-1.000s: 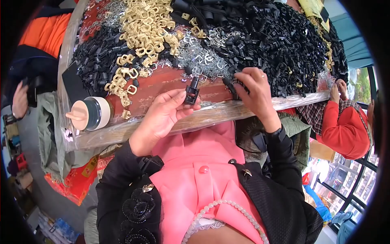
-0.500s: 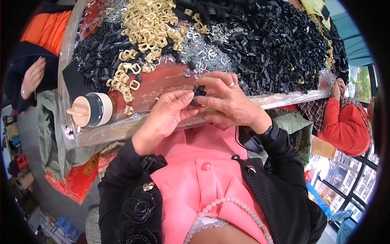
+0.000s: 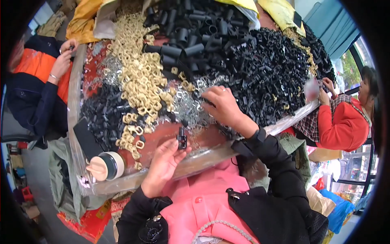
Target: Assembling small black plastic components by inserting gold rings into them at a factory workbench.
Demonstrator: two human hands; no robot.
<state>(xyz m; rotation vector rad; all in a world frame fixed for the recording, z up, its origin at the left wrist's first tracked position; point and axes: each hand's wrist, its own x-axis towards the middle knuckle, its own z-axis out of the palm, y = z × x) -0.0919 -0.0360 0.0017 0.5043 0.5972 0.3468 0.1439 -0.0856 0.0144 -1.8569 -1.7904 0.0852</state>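
Between the thumb and fingers of my left hand is a small black plastic buckle part, held upright over the near edge of the table. My right hand is stretched forward over a heap of small silver metal pieces. Its fingers are bent and spread from the thumb, and nothing shows in them; the fingertips are close to the pieces, but contact is hard to make out. Left of the silver heap lies a long pile of gold ring-shaped pieces.
Black plastic parts cover the right side, with black tubes farther back. A lidded cup and a flat black object are at the near left. One co-worker sits left, another right, both with their hands raised.
My hands have come apart. The right has gone forward to the silver pieces; the left keeps the black part. The view has shifted, showing more of the table's far side.
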